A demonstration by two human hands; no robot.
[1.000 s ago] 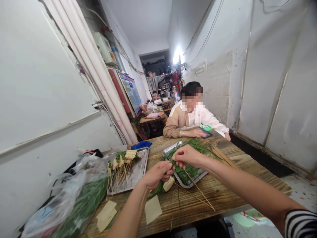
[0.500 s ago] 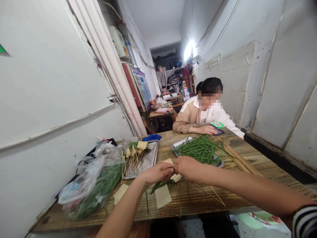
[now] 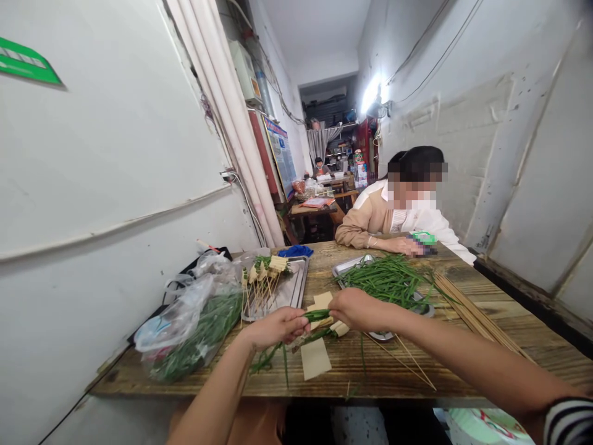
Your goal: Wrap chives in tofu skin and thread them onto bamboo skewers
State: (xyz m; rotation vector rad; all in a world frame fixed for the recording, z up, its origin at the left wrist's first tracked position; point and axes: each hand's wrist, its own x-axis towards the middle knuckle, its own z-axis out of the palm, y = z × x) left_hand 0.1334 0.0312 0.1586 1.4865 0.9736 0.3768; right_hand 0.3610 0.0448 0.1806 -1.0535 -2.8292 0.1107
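Stretched between my two hands is a small bundle of green chives [image 3: 317, 315]. My left hand [image 3: 278, 325] pinches its left end, and my right hand [image 3: 359, 309] grips its right end with closed fingers. Under and around the bundle lie pale, square tofu-skin sheets [image 3: 316, 360], some partly hidden by the hands. Just below my right hand are pale rolls [image 3: 340, 328] with greens sticking out to the left. Loose chive blades [image 3: 265, 360] trail on the wood near my left wrist.
A metal tray heaped with chives [image 3: 382, 278] stands beyond my right hand. Bamboo sticks [image 3: 479, 309] lie to its right. At left are a tray [image 3: 296, 290] with skewered rolls [image 3: 264, 275] and a plastic bag of greens [image 3: 204, 334]. A person [image 3: 370, 219] sits opposite, arms on the table [image 3: 222, 377].
My hands have moved apart, and the chive bundle now shows stretched between them. The camera view has shifted slightly to the left.
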